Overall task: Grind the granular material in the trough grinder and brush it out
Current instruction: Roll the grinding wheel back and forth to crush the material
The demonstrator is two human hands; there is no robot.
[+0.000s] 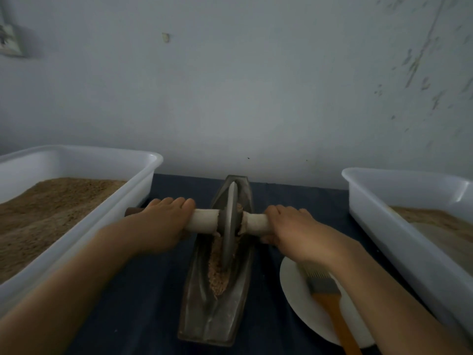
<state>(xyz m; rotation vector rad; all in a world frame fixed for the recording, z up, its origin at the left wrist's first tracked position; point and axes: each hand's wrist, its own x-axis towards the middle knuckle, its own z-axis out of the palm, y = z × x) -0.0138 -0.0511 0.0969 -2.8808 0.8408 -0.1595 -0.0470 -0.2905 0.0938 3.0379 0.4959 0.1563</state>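
A dark metal trough grinder (pixel 202 313) lies lengthwise in front of me on the dark cloth. Brown granular material (pixel 217 278) fills its groove. The grinding wheel (pixel 229 221) stands upright in the groove, on a pale wooden axle handle (pixel 204 221) that runs left to right. My left hand (pixel 163 221) grips the left end of the handle. My right hand (pixel 289 226) grips the right end. A brush (pixel 325 290) with an orange handle lies on a white plate (pixel 294 298) under my right forearm.
A white plastic tub (pixel 107 201) heaped with brown granules stands at the left. A second white tub (pixel 378 221) with less brown material stands at the right. A pale wall rises just behind the grinder's far end.
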